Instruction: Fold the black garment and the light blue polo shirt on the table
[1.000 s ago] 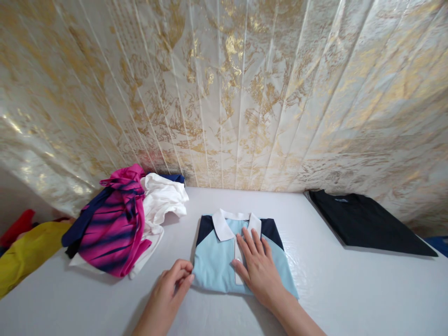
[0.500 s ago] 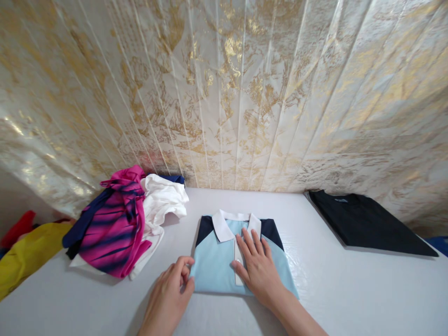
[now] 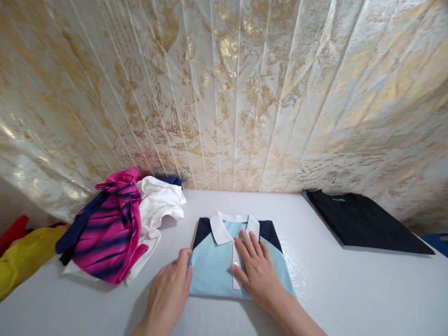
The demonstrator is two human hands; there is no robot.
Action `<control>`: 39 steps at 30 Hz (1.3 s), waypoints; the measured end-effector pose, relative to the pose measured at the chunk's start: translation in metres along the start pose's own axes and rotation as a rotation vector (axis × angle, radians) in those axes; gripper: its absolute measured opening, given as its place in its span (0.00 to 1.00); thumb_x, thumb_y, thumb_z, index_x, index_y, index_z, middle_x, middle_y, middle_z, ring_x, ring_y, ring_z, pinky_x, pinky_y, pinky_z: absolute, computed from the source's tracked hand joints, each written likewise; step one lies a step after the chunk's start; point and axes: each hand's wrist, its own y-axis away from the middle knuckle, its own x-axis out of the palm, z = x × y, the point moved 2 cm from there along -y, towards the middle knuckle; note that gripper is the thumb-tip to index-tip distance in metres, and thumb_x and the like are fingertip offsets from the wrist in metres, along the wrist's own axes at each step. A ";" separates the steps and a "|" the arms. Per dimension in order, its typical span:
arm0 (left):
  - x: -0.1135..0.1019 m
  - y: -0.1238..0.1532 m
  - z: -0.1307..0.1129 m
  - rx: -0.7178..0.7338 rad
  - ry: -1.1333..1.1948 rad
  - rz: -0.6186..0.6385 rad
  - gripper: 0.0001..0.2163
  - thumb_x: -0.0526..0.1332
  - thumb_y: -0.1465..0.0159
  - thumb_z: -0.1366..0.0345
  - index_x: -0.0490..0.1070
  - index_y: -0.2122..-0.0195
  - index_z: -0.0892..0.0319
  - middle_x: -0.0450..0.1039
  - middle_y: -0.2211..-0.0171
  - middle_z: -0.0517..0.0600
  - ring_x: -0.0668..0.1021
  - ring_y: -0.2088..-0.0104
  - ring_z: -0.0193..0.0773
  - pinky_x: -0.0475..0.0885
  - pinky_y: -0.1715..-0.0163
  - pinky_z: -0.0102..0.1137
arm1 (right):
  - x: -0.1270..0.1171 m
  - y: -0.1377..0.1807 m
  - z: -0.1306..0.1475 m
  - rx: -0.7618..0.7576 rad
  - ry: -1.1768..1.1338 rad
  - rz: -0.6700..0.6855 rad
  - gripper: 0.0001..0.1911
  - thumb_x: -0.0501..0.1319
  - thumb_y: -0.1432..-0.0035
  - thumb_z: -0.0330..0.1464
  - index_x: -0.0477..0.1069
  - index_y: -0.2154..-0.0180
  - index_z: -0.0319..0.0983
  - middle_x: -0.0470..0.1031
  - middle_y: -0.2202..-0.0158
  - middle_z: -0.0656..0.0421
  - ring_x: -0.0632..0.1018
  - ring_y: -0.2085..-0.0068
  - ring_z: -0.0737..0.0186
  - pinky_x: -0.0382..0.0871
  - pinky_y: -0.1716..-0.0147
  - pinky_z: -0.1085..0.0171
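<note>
A folded polo shirt [image 3: 210, 268] lies flat on the white table, collar away from me. It is light blue with navy shoulders, a white collar and a white button placket. My right hand [image 3: 258, 266] rests flat on its front, over the right part of the placket, with the fingers spread. At the shirt's left edge is my left hand [image 3: 168, 287], its fingers bent and the thumb and index finger apart. Those two fingertips touch or nearly touch the edge; no cloth shows pinched between them.
A heap of loose clothes stands at the left, with a pink-and-navy garment [image 3: 108, 233] and a white garment [image 3: 163, 200]. Further left lies yellow cloth [image 3: 31, 254]. A folded black T-shirt [image 3: 367, 224] is at the right. Behind the table [image 3: 350, 289] hangs a gold-patterned curtain [image 3: 224, 116].
My left index finger has moved slightly up along the shirt's left edge. My right hand stays flat on the shirt. The whole view has shifted a little.
</note>
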 end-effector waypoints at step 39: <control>0.040 -0.043 -0.079 0.688 0.022 -0.094 0.29 0.51 0.32 0.57 0.46 0.33 0.61 0.44 0.33 0.54 0.49 0.33 0.42 0.55 0.38 0.41 | 0.011 -0.005 -0.060 0.055 0.107 -0.146 0.28 0.51 0.36 0.42 0.56 0.37 0.39 0.52 0.33 0.52 0.55 0.34 0.53 0.54 0.40 0.52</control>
